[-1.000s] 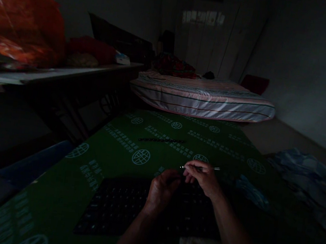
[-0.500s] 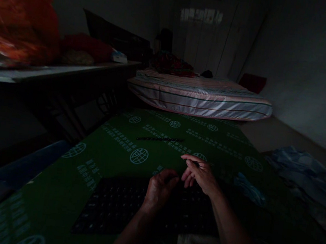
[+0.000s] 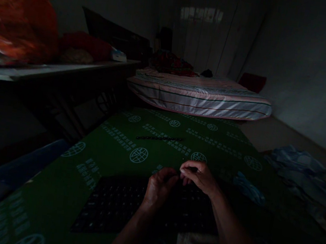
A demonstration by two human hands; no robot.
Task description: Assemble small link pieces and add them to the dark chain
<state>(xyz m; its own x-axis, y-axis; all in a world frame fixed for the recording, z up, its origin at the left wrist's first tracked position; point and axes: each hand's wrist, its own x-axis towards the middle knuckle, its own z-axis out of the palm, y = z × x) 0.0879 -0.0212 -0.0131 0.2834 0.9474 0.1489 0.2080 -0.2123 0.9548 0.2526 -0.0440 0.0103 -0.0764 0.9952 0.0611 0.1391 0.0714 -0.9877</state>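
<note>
The room is very dark. A black keyboard [image 3: 117, 205] lies on a green cloth [image 3: 112, 151] printed with pale globe marks. My left hand [image 3: 159, 189] rests curled over the keyboard's far edge, fingers bent down. Right beside it, my right hand [image 3: 199, 178] has thumb and fingers pinched together on a thin dark tool that I can barely see. The two hands almost touch at the fingertips. A long thin dark stick [image 3: 159, 138] lies on the cloth farther away.
A striped mattress [image 3: 198, 96] lies on the floor beyond the cloth. On the left, a low table [image 3: 53, 71] carries an orange plastic bag [image 3: 17, 21] and red bundles. Pale blue cloth [image 3: 297, 160] is heaped at the right.
A second ago my right hand held a thin silvery tool level above the keyboard. It then opened its fingers briefly, and now they are pinched shut again close to my left hand.
</note>
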